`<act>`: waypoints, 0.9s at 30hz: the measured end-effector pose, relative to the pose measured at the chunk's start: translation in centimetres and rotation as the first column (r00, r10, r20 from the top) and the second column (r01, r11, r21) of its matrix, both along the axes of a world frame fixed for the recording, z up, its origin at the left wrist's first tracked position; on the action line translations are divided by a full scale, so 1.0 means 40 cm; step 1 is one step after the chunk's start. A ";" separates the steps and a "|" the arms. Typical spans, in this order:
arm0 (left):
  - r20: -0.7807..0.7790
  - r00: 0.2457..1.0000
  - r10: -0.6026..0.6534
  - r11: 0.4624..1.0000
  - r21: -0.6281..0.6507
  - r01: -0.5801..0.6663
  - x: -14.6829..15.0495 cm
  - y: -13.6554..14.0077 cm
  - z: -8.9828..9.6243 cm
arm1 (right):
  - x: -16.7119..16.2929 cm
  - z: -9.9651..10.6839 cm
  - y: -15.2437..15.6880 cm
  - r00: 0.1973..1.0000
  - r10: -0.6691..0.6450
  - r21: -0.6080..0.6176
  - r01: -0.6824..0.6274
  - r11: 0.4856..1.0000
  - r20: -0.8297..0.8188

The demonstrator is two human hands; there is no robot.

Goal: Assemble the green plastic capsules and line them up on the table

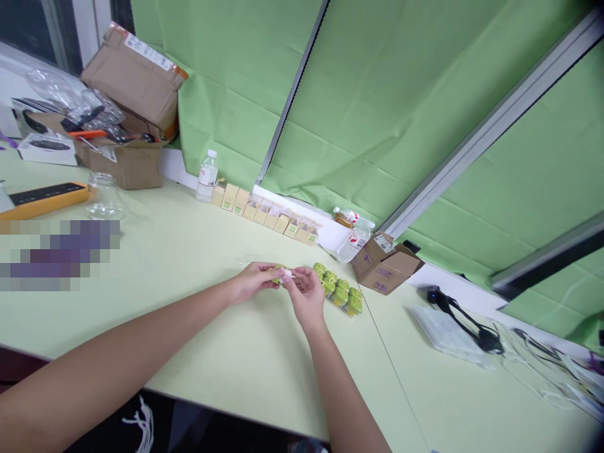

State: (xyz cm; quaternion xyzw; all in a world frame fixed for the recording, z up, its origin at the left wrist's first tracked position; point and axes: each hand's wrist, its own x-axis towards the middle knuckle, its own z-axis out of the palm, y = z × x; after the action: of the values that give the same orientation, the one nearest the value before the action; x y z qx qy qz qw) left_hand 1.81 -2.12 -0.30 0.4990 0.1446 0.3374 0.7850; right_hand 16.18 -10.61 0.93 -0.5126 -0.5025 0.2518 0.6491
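Observation:
My left hand (250, 283) is closed on a small green item (278, 270), held just above the table. My right hand (307, 297) meets it from the other side, its thumb and fingers pinching a small white piece (286, 275) at the green item's end. The exact kind of item is too small to make out, and fingers cover part of it. Just right of my right hand, several similar green pieces (340, 290) with yellow bits sit in rows, seemingly in clear packaging.
Small beige boxes (264, 212) stand in a row at the back, beside a water bottle (207, 176). Further right are a bottle (353, 244), an open carton (384, 264) and black cables (465, 321). At left are a glass jar (104, 195), cartons (136, 78) and a power strip (50, 198).

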 end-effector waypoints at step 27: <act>0.010 1.000 -0.026 0.987 -0.161 0.027 -0.004 0.003 0.024 | 0.017 -0.008 -0.002 0.966 0.074 -0.130 -0.043 0.991 0.248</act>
State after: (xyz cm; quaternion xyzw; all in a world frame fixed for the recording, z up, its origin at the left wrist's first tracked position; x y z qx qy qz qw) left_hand 1.64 -2.02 0.65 0.4347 0.1615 0.3162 0.8277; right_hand 16.86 -10.71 0.62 -0.5647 -0.5792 0.2345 0.5392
